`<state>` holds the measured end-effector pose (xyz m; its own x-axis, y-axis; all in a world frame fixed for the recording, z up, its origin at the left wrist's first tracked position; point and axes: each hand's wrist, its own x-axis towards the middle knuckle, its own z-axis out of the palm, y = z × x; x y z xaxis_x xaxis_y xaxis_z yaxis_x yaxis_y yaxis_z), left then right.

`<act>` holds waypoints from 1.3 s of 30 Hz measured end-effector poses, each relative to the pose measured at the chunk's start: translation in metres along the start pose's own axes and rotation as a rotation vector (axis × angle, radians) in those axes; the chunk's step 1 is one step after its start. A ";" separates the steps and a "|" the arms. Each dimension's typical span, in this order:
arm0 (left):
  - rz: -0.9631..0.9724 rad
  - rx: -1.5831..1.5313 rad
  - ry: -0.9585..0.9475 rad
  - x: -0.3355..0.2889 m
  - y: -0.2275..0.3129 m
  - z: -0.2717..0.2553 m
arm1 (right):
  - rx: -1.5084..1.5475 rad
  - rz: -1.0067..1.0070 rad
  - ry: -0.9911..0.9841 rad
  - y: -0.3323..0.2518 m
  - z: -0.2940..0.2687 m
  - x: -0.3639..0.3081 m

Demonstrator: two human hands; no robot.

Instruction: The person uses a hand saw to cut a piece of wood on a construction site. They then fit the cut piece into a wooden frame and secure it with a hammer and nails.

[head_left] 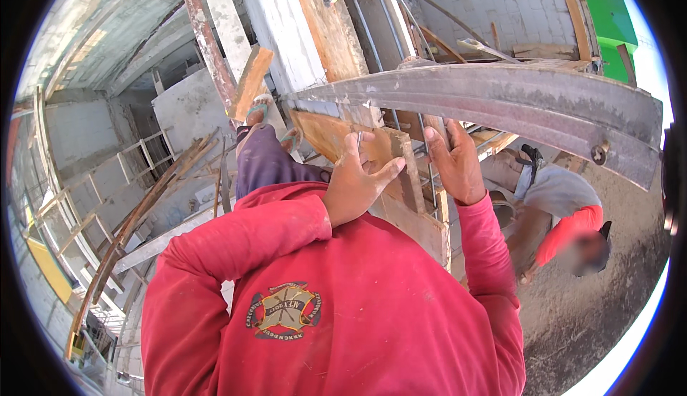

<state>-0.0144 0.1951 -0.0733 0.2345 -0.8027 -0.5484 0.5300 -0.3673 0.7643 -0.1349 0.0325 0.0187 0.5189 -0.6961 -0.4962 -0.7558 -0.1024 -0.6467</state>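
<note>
My left hand (pixel 361 181) is raised over a wooden board (pixel 325 133), its thumb stretched out to the side. Between its curled fingers shows a thin grey piece (pixel 359 139), like a nail. To its right, my right hand (pixel 459 167) is upright just below a long grey metal channel (pixel 486 99). A narrow wooden piece (pixel 436 128) shows between its thumb and fingers; its lower part is hidden. A thick wooden block (pixel 409 174) stands on edge between my hands.
On the right, a co-worker in a grey and red shirt (pixel 562 188) bends low beside the channel. An upright board (pixel 325 24) and a white column (pixel 268 20) rise ahead. Long timbers (pixel 136 217) lean at the left. My foot (pixel 259 110) is by a wooden offcut (pixel 252 81).
</note>
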 end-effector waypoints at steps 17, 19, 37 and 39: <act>0.239 0.066 0.131 0.034 0.011 -0.036 | -1.070 -0.613 0.204 -0.016 -0.042 0.021; 0.205 0.111 0.112 0.033 0.013 -0.038 | -0.909 -0.500 0.216 -0.009 -0.021 0.014; 0.330 0.004 0.081 0.050 -0.003 -0.032 | -0.645 -0.292 0.221 -0.033 0.038 -0.038; 0.331 0.027 0.084 0.050 0.001 -0.033 | -0.654 -0.236 0.220 -0.039 0.042 -0.042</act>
<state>0.0250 0.1704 -0.1114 0.4573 -0.8391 -0.2947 0.3927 -0.1068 0.9134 -0.1103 0.0961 0.0405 0.6575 -0.7225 -0.2135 -0.7532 -0.6233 -0.2101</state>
